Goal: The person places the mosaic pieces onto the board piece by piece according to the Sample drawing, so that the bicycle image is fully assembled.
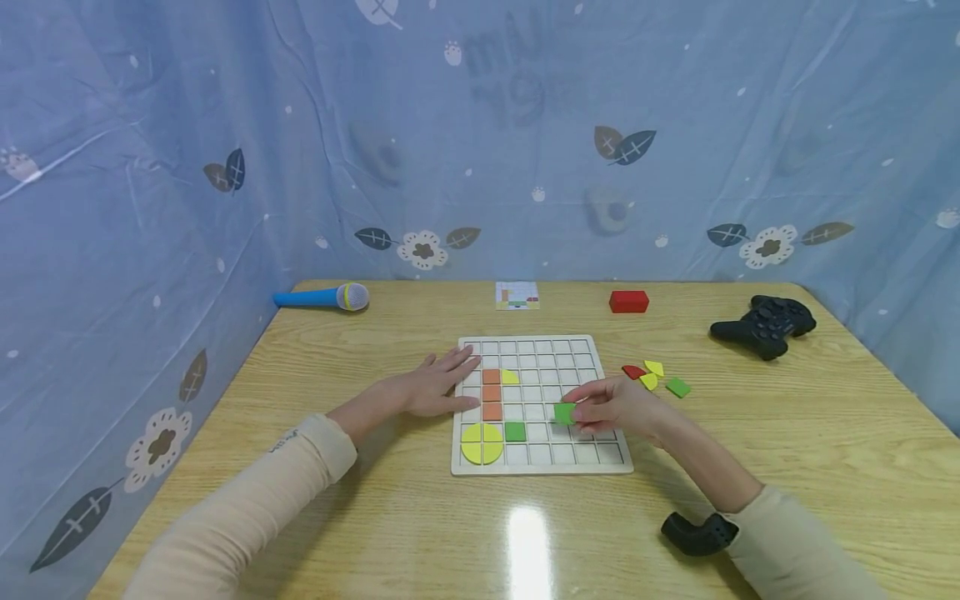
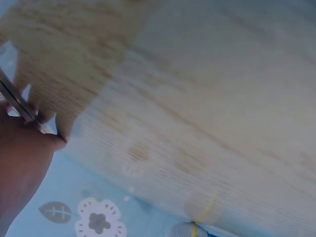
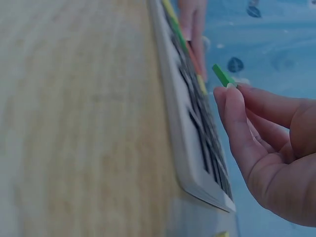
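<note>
My right hand (image 1: 617, 403) pinches a green square tile (image 1: 564, 413) between thumb and fingers, above the right part of a white grid board (image 1: 540, 470). In the right wrist view, the green tile (image 3: 223, 75) shows edge-on, apart from the board. My left hand (image 1: 438, 387) rests with fingers spread over the board's left edge. On the board, three orange squares (image 1: 491, 392) form a column with a yellow quarter-circle (image 1: 509, 377) beside the top one. Yellow quarters make a circle (image 1: 472, 433) at the lower left. Another green square (image 1: 515, 431) lies just right of it.
Right of the board lie a red piece (image 1: 633, 372), two yellow pieces (image 1: 654, 367) and a green square (image 1: 678, 387). Along the back are a blue microphone (image 1: 322, 297), a patterned card (image 1: 517, 296), a red block (image 1: 628, 302) and a black game controller (image 1: 767, 326).
</note>
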Motion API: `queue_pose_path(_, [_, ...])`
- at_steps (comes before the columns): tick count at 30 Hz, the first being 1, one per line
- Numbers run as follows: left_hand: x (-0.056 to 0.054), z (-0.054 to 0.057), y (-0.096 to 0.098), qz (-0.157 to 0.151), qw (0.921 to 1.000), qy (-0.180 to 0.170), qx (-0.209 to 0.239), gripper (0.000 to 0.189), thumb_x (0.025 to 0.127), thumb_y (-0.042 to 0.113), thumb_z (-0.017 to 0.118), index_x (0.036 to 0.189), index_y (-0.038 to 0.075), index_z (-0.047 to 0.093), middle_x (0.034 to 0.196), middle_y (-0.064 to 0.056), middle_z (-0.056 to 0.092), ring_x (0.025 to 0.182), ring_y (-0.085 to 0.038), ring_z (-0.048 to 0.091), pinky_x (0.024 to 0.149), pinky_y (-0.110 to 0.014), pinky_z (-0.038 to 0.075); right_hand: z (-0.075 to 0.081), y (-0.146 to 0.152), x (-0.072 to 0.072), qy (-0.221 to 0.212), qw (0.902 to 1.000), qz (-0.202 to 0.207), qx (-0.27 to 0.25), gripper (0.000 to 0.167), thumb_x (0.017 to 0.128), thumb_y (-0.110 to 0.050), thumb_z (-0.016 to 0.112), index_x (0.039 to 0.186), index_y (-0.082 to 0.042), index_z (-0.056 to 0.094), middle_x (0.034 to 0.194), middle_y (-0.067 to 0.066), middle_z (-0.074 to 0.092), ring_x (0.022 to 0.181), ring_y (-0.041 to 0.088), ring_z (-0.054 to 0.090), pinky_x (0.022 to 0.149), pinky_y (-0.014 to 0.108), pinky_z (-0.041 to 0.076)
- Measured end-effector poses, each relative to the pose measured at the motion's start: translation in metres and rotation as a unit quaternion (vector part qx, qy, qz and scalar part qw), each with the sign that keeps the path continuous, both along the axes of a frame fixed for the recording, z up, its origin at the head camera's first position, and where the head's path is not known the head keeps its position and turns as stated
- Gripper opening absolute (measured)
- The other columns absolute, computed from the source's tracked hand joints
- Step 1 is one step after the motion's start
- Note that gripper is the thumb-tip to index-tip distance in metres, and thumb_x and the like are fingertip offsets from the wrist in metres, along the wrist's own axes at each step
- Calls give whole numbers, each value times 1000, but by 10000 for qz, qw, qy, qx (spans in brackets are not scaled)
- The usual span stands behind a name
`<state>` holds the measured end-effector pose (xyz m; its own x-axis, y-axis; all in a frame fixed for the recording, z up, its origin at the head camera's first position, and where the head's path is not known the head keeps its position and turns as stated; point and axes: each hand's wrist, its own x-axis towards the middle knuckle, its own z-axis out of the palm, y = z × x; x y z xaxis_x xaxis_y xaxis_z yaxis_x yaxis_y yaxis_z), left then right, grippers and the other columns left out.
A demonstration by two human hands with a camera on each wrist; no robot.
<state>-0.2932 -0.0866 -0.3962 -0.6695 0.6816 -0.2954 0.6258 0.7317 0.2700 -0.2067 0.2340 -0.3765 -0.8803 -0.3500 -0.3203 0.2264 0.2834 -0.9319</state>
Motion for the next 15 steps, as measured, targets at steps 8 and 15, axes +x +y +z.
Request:
queue_pose_path(8, [0, 0, 0, 73, 10000, 16, -28, 82, 93, 67, 33, 155, 23, 0, 158, 1, -10, 143, -18, -9, 113, -45, -2, -9, -17, 0, 36, 9984, -93, 563, 28, 87, -8, 70, 113, 2, 67, 90, 10, 67, 74, 19, 67, 71, 29, 56])
queue_pose_path(15, [0, 1, 1, 31, 10000, 27, 10, 82, 94, 66, 32, 155, 22, 0, 158, 1, -10, 143, -19, -8, 113, -46, -2, -11, -29, 0, 70, 9967, -131, 801, 26, 87, -10, 71, 110, 0, 69, 88, 8, 68, 71, 19, 66, 70, 29, 56])
